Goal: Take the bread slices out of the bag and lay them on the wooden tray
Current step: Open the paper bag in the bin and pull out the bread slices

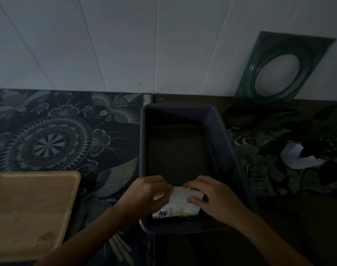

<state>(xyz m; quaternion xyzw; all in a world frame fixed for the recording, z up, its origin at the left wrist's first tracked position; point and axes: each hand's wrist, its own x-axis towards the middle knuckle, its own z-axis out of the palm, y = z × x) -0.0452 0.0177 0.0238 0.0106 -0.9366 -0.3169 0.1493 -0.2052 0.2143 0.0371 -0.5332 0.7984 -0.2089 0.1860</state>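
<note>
Light: the scene is sitting in deep gloom, so fine detail is getting lost.

Bag point(180, 203): a white packet with a printed label is lying in the near end of the dark plastic bin point(219, 135), lower centre of the frame. No bread slice is showing outside it; whether the bag is open yet is not something I can tell.

Bin: it is standing lengthwise in the centre of the frame, and apart from the bag its floor is looking bare. It is keeping the bag low and boxed in, which is probably why both hands are reaching down over the near rim.

Left hand point(146, 196): it is curling over the bag's left upper corner, fingers bent and pinching the white wrapper, gripping the bag itself.

Right hand point(211, 196): it is lying across the bag's right side, fingers spread flatter, thumb pressing on the wrapper. It is touching the bag, but whether it is truly grasping or only steadying is unclear.

Why two hands: held at opposite corners like this, they are likely working at the packet's top edge to open it.

Wooden tray point(29, 208): it is waiting at the lower left of the frame, well apart from the bin, its surface bare, so no slice is laid yet.

Patterned mat point(58, 131): it is covering the counter under the tray.
</note>
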